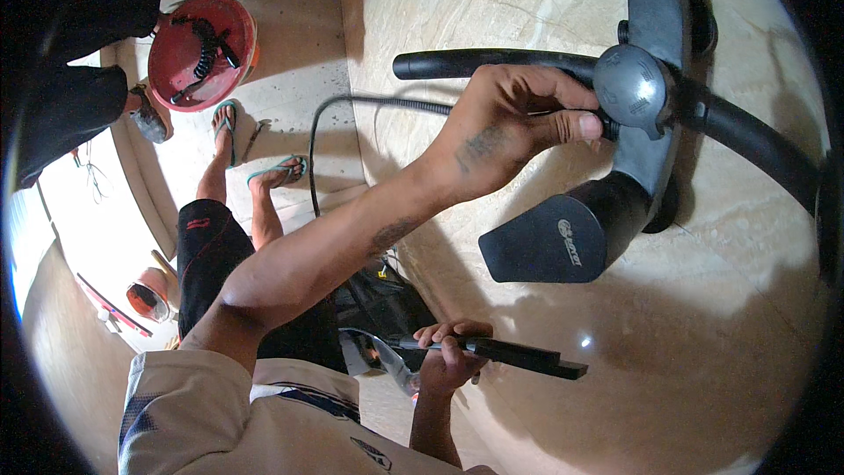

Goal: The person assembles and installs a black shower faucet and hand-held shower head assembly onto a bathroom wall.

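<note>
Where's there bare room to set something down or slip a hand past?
Floor between the red tub and marbled wall looks mostly bare. You might reach along the wall below the black fixture in view. Crowded: around the left hand, hose and fixture.

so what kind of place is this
Most likely a bathroom or shower area: there's a black shower mixer with a round grey knob against a marble-look wall, and a black ribbed hose runs to the left hand.
</note>
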Available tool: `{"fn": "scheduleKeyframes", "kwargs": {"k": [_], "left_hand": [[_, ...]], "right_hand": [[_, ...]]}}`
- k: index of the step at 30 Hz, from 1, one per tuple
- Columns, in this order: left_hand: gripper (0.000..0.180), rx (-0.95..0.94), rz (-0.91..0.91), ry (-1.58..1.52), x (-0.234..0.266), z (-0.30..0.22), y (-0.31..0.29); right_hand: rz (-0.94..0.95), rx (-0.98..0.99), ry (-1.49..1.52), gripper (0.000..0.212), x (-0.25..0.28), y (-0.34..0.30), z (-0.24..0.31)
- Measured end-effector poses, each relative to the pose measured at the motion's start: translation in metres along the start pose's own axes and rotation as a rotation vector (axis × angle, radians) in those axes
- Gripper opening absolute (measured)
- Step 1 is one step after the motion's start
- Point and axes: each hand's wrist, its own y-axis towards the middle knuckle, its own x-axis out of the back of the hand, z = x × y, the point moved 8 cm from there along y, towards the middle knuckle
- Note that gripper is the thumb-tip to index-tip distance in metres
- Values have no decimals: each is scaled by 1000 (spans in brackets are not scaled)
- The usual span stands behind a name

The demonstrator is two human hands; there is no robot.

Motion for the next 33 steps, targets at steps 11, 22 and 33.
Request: {"fn": "scheduleKeyframes", "kwargs": {"k": [11,22,33], "left_hand": [[12,-54,-42,26,-9,-10,1],[16,-236,-43,109,-11,-15,-4],[27,-943,-273,739,-20,-48,-29]], "right_hand": [[-9,-45,-24,22,-1,6,-9],[-103,218,34,14,-39,69,-4],[-239,109,57,12,-22,65,-32]]}}
